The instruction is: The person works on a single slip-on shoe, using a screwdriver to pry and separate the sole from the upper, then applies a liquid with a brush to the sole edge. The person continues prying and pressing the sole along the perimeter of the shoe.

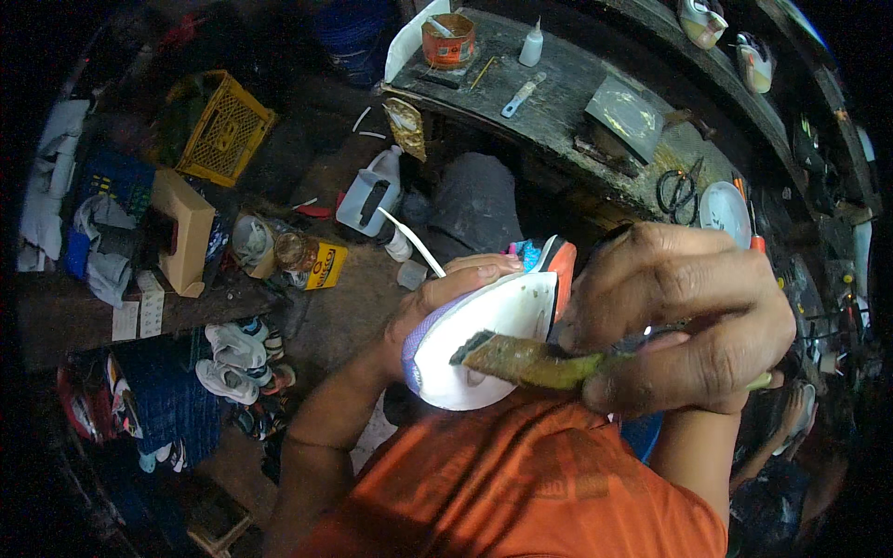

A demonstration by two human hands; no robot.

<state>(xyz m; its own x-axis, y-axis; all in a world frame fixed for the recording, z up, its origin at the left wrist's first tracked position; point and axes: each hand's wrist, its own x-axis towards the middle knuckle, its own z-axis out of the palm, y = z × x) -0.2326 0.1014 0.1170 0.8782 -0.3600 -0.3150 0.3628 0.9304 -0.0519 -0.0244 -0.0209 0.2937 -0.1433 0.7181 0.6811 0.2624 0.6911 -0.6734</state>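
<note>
My right hand [693, 312] clamps a brush [535, 363], its long axis running left from my grip — bristles [470, 348] over the white-bottomed, purple-edged shoe [493, 319] clasped in my left hand [416, 311].

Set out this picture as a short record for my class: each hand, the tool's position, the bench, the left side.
Left hand: the person's left hand grips a white-faced shoe part with a purple edge
Right hand: the right hand holds a brush
Tool position: dark bristles over the white face, apparently touching it
Bench: on the workbench, an orange tin, a white bottle, scissors
Left side: yellow crate, cardboard box, white shoes
</note>
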